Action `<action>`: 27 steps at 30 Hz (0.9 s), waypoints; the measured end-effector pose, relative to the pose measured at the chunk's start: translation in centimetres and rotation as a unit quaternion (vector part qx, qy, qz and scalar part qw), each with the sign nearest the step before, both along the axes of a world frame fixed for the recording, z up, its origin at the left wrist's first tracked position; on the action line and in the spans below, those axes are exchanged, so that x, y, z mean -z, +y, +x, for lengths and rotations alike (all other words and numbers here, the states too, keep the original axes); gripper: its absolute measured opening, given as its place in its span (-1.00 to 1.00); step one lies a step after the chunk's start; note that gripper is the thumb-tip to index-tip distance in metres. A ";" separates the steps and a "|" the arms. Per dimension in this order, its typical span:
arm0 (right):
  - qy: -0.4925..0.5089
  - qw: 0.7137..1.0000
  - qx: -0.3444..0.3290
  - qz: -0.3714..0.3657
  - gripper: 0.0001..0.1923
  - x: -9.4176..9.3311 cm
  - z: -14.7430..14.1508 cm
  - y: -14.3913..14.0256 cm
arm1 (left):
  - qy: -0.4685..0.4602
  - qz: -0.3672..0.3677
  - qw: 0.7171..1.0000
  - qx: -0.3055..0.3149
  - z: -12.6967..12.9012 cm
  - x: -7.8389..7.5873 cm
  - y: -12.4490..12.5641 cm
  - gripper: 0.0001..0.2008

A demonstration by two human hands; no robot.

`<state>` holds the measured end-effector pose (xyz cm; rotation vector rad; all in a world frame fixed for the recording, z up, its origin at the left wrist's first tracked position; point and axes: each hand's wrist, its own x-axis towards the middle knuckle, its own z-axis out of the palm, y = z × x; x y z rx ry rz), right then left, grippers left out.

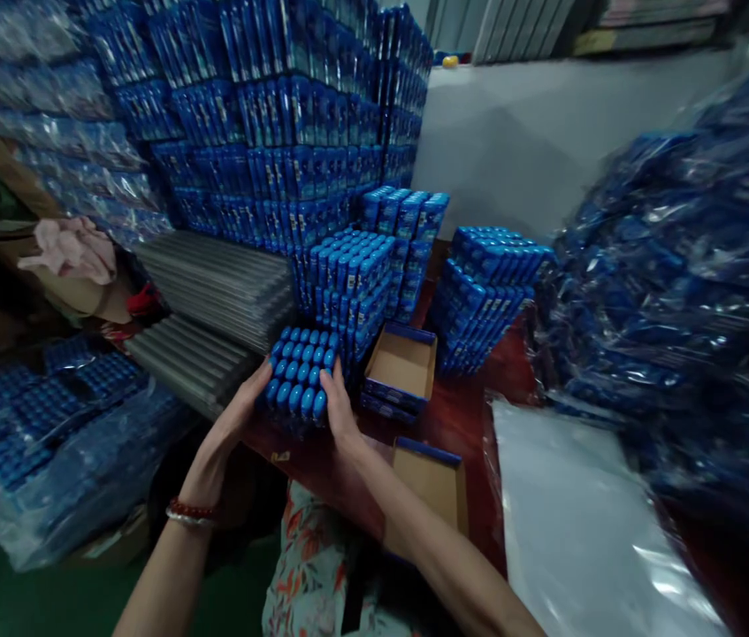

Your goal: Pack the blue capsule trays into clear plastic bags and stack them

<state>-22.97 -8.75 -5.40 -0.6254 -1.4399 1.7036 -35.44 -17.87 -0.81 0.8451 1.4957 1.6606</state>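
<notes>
Between my two hands is a block of blue round-topped containers (299, 370), set close together in rows; its lower part is dark and hard to make out. My left hand (249, 398) presses on the block's left side, fingers mostly hidden behind it. On the opposite side my right hand (340, 398) grips it, thumb near the top edge. Right behind the block rises a stack of similar blue containers (353, 265). To the right of my right hand lies an open shallow cardboard tray (404, 358) with blue edges, resting on another. A second such tray (431, 478) sits nearer, partly behind my right forearm.
Grey ribbed sheets (215, 274) are piled at left. Tall wrapped blue stacks (308, 115) stand behind, another stack (486, 292) at right. Bagged blue packs (685, 292) and clear plastic sheets (566, 495) occupy the right. A wrapped bundle (75, 442) is at lower left.
</notes>
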 end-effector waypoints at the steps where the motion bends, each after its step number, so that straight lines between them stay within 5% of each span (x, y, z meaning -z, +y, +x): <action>1: -0.008 1.000 0.006 -0.011 -0.28 -0.1 0.2 -0.5 | 0.005 -0.004 1.000 0.010 0.4 -0.2 -0.4 -0.35; 5: -0.017 0.999 0.027 0.004 -0.32 -1.4 2.8 -2.7 | 0.032 0.000 0.999 -0.019 2.7 0.0 -2.3 -0.30; 9: -0.058 0.993 0.062 0.081 -0.37 -1.7 9.7 -5.9 | 0.029 -0.027 0.999 -0.031 7.1 2.6 -4.1 -0.26; 16: -0.201 0.950 0.212 0.111 -0.41 4.4 23.1 -7.7 | -0.107 -0.086 0.978 0.159 19.3 7.9 -3.2 -0.28; 22: -0.281 0.931 0.223 0.066 -0.38 9.7 25.0 -6.1 | -0.051 -0.125 0.972 0.190 21.7 9.8 -0.6 -0.32; 27: -0.335 0.905 0.249 0.083 -0.40 10.1 24.7 -7.7 | 0.160 -0.137 0.959 0.188 20.8 8.2 -0.9 -0.38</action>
